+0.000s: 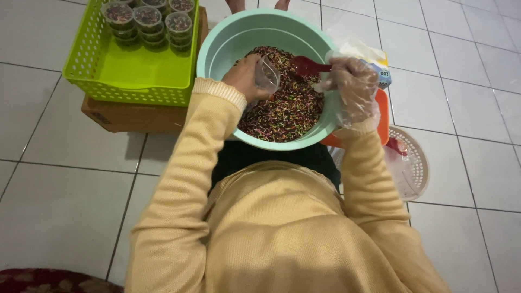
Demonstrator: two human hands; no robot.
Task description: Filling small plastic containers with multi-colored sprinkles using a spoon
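Over the teal bowl (217,51) of coloured sprinkles, the left hand (244,76) grasps a clear cup (267,76) tilted rightward, while the gloved right hand (353,89) grasps a red spoon (306,66) lying crosswise, bowl-end pointing left, beside a white-blue carton (382,73) at the rim's right.

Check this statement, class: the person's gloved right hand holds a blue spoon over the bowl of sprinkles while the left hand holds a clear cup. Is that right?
Not quite. The spoon is red, not blue, as the head view shows. The rest stands: the gloved right hand holds it over the bowl of sprinkles, and the left hand holds a clear cup.
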